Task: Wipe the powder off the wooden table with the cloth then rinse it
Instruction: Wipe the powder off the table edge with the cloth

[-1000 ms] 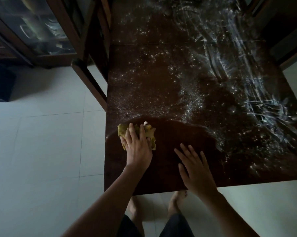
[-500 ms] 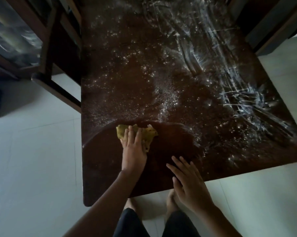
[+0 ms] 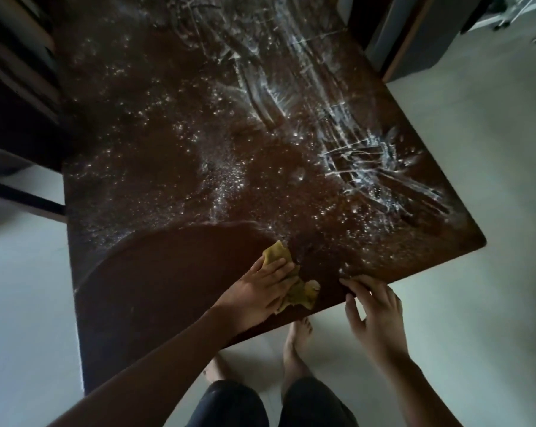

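Note:
The dark wooden table (image 3: 168,288) fills most of the view. White powder (image 3: 347,155) lies in streaks and specks across its far and right parts; a curved bare patch sits near the front edge. My left hand (image 3: 260,288) presses flat on a yellow-green cloth (image 3: 300,294) at the table's near edge, with cloth showing above and to the right of the fingers. My right hand (image 3: 374,309) is at the near edge just right of the cloth, fingers spread, fingertips touching the tabletop, holding nothing.
Pale tiled floor (image 3: 476,303) surrounds the table. A dark wooden chair (image 3: 23,103) stands against the table's left side. A cabinet or door frame (image 3: 408,41) rises at the far right. My bare feet (image 3: 297,343) are under the near edge.
My left hand has swept the cloth rightward and toward the near edge, widening the bare patch. My right hand has slid back to the table's edge. The view has swung left.

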